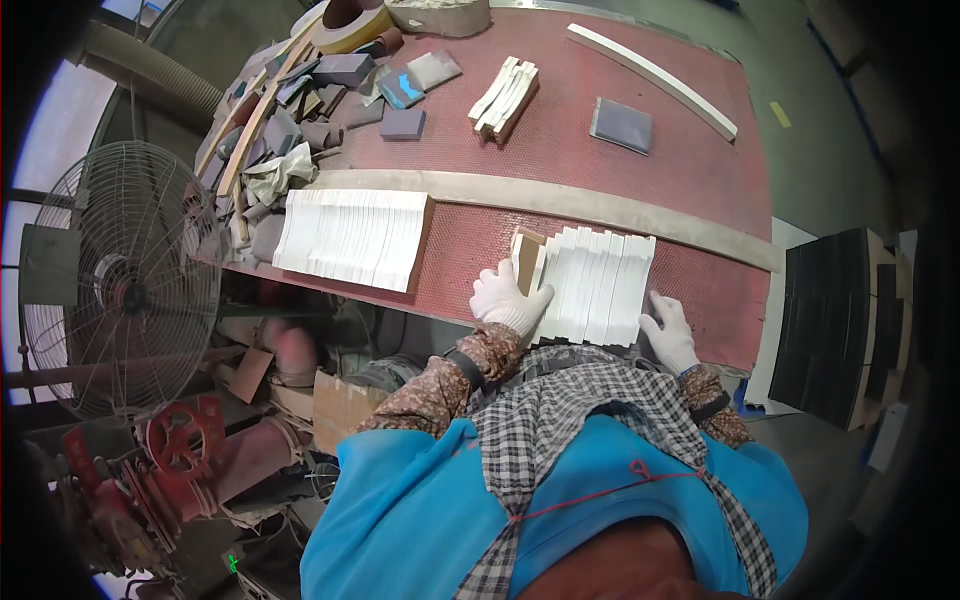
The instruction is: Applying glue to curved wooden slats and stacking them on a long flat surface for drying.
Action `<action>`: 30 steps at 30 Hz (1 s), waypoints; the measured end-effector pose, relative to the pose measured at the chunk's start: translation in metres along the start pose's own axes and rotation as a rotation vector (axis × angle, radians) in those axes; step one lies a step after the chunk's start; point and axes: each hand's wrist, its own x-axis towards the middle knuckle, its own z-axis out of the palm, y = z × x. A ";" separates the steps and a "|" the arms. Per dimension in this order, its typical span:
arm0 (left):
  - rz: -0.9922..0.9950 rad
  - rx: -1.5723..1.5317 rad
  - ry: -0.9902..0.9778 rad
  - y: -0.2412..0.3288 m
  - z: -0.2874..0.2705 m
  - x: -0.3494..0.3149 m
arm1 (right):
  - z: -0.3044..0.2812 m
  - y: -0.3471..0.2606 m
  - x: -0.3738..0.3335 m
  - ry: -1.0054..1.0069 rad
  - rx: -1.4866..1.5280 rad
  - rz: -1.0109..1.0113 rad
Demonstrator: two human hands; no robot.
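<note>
Right of the frame's centre, a row of white strips [598, 285] stood on the red table [715, 310]. The left hand [508, 302], thumb spread, touched its left end, though I couldn't tell if it gripped; the right hand [672, 335], fingers apart, flanked its right.

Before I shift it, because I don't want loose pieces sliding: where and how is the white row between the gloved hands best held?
Probably press the white row inward at both outer ends, from left and right: its thin pieces sit side by side with uneven edges. The left hand is at its left end, the right hand beside its right.
</note>
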 end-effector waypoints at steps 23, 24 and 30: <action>0.142 -0.024 0.098 -0.015 0.010 0.003 | 0.014 -0.020 0.007 -0.004 0.050 0.063; 0.160 0.004 0.117 -0.013 0.008 0.003 | 0.015 -0.021 0.007 0.005 0.050 0.068; 0.229 0.131 0.240 -0.002 -0.012 0.020 | 0.020 -0.021 0.004 0.063 0.053 0.058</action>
